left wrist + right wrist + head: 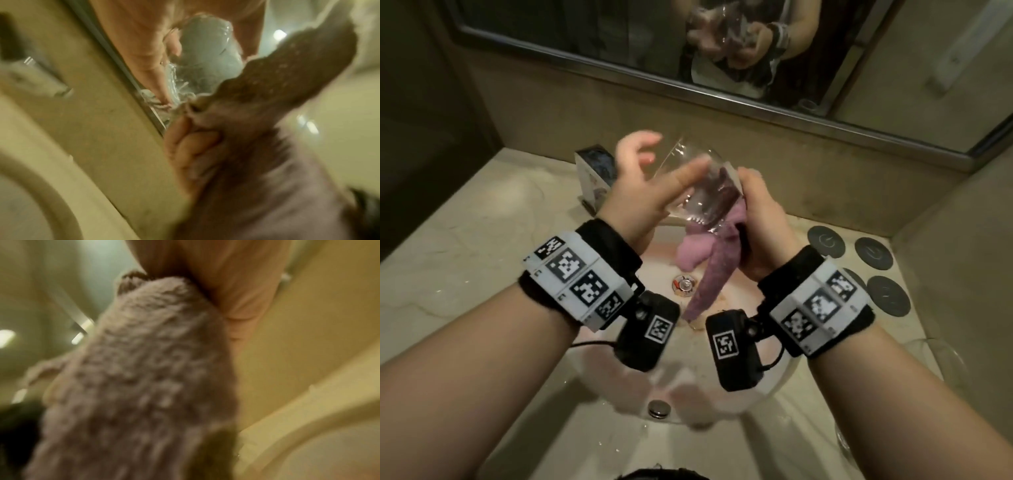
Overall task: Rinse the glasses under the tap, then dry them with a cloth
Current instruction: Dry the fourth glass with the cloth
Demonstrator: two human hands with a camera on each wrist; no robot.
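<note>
Item: clear drinking glass [700, 186], centre of the head frame, held tilted above the sink basin [726, 298], mouth toward the upper left.

Item: purple cloth [709, 263]. One end is stuffed inside the glass; the rest hangs down over the basin toward the drain [683, 285]. The wrist views are blurred, but the fluffy pile fills the right wrist frame.

Your left hand [643, 181]: fingers loosely spread, thumb stretched along the glass wall, palm against its left side. It supports the glass without closing round it.

Your right hand [760, 212]: fingers curled round the lower end of the glass and the cloth bunched there.

Other stock: marble-look counter [476, 240]; small box [594, 173] at centre left behind your left hand; four dark round coasters [873, 257] at centre right; second glass [941, 363], faint, at right edge; mirror [619, 37] across the top, reflecting hands and glass.
</note>
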